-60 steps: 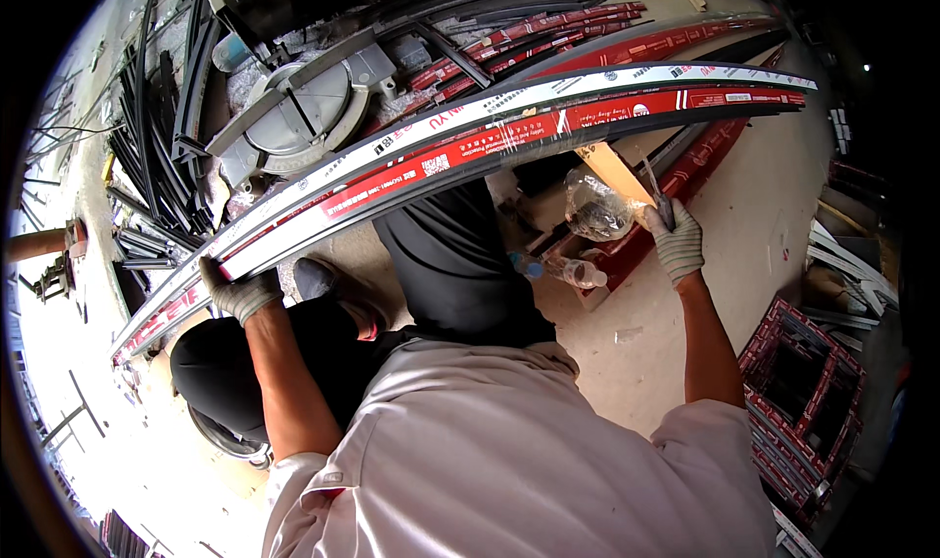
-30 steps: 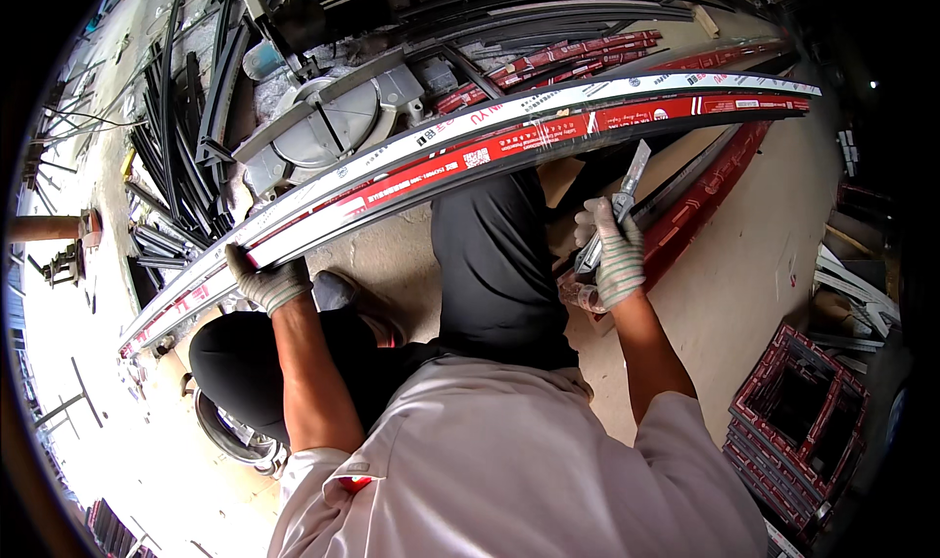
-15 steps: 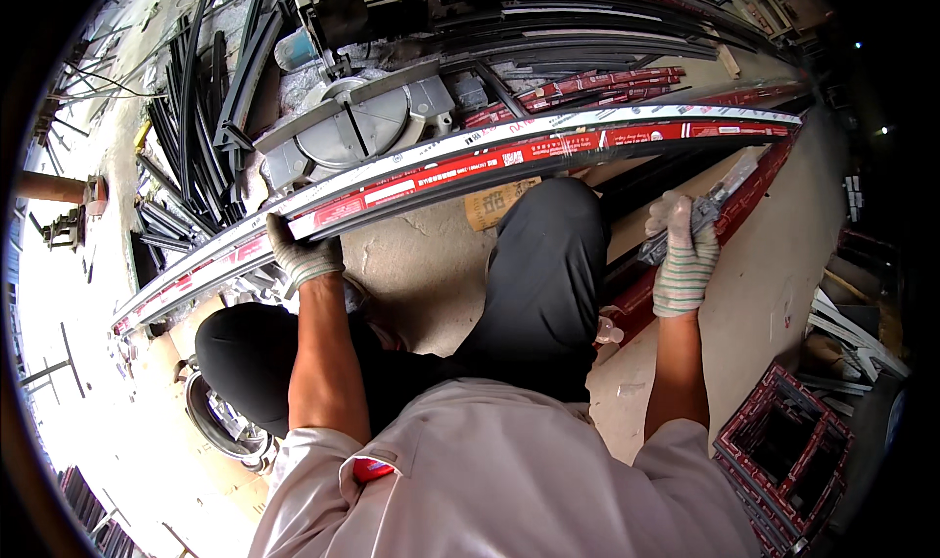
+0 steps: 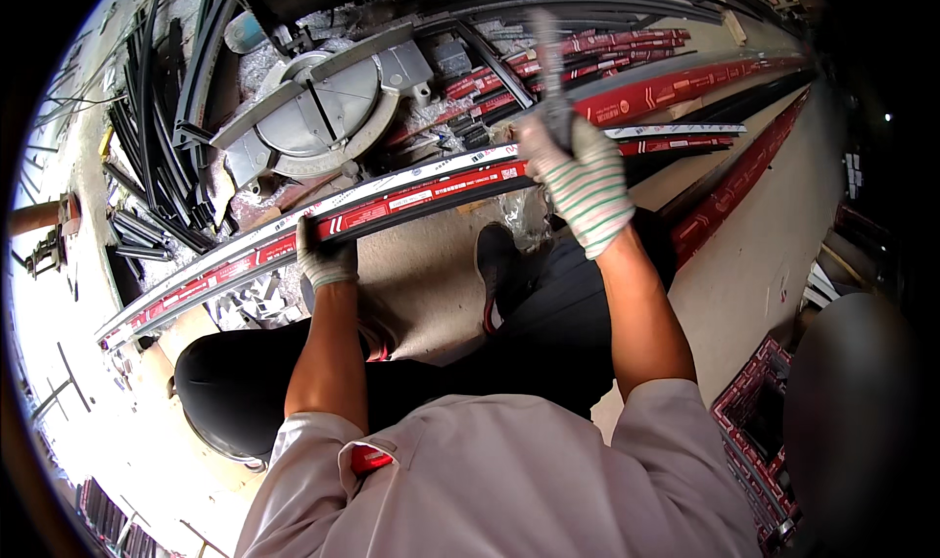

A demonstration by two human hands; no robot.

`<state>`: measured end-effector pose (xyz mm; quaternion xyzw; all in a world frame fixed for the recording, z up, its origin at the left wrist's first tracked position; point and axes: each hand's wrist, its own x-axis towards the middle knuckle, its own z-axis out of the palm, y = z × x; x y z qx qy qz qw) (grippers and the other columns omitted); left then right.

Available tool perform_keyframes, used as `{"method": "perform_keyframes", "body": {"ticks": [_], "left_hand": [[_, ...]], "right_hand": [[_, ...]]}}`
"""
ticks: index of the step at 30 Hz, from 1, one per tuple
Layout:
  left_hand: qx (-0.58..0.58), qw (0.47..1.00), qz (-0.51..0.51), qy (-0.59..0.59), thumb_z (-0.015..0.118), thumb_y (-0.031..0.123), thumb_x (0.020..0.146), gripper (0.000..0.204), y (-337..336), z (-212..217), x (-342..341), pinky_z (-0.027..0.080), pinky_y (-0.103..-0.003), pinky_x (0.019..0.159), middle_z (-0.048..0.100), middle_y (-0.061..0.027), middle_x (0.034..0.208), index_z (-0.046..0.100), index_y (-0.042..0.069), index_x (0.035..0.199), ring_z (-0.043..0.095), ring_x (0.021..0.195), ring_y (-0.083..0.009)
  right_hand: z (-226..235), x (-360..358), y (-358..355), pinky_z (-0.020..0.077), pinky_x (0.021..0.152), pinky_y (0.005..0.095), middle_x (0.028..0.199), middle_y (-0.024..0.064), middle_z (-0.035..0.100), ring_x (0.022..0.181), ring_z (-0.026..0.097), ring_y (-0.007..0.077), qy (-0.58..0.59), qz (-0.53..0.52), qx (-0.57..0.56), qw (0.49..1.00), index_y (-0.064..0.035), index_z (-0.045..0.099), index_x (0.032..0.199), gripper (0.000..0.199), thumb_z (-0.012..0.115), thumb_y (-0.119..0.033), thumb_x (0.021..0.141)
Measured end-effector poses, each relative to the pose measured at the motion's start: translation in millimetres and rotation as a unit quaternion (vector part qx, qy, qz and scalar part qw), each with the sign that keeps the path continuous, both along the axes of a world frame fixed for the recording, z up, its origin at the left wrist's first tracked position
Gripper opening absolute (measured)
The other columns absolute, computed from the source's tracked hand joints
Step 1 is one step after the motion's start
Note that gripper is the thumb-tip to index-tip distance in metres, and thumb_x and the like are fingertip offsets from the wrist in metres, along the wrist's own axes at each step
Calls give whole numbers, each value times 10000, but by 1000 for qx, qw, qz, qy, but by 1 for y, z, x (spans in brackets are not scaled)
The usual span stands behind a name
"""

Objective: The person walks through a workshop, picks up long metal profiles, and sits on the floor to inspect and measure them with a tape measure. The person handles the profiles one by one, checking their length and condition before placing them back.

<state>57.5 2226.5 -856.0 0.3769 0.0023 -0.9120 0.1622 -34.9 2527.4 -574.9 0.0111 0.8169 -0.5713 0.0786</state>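
Black metal profiles lie stacked at the floor's left edge, beside a grey mitre saw ringed with shavings. A long profile wrapped in red-and-white protective film runs across the seated worker's knees, from the lower left up toward the right. The gloved left hand is closed around its near edge. The right hand, in a green-striped knit glove, is clenched around a slim grey tool raised upright just above the profile. More red-filmed profiles lie on the floor beyond. A red plastic crate stands at the lower right; its contents cannot be made out.
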Motion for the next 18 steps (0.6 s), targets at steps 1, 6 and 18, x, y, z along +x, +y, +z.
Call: {"method": "perform_keyframes", "body": {"ticks": [1, 6, 18], "left_hand": [[0, 1000, -1, 1, 780, 220, 831, 264, 5, -7, -5, 433, -565, 1065, 678, -105, 1131, 693, 71, 1031, 610, 1108, -312], [4, 1000, -5, -9, 789, 266, 822, 360, 19, -32, -8, 399, -592, 1096, 661, -115, 1218, 684, 75, 1109, 585, 1177, -336], [-85, 995, 12, -44, 724, 452, 879, 392, -2, 9, -13, 405, -621, 1065, 653, -81, 1201, 685, 144, 1117, 572, 1183, -330]], "right_hand": [[-6, -9, 2, 537, 667, 326, 794, 67, 701, 721, 670, 170, 1, 90, 108, 990, -71, 666, 944, 265, 661, -335, 961], [-29, -33, 22, 528, 890, 467, 1033, 203, 697, 977, 674, 383, 50, 307, 396, 864, -53, 628, 1078, 410, 529, -438, 981], [-59, -110, 158, 509, 799, 467, 954, 187, 694, 917, 647, 407, -124, 370, 596, 701, -73, 673, 1066, 271, 622, -301, 929]]}}
